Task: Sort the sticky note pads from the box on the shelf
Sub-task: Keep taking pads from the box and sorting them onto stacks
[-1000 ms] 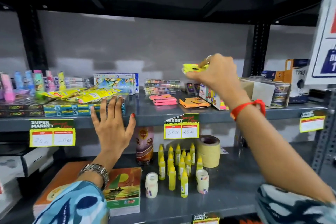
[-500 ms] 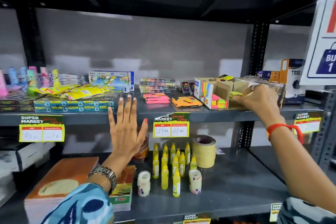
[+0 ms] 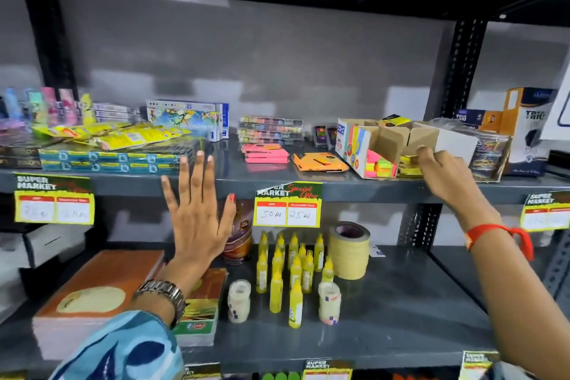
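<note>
At shelf (image 3: 385,183) edge, right hand (image 3: 444,173) reaches into box (image 3: 385,145)

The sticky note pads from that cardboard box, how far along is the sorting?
Partly done. Done: a stack of pink sticky note pads and orange pads already lie sorted on the grey metal shelf. In hand: the right hand reaches into the open cardboard box at its yellow pads; the left hand is open, empty. Left: neon pads remain inside.
</note>
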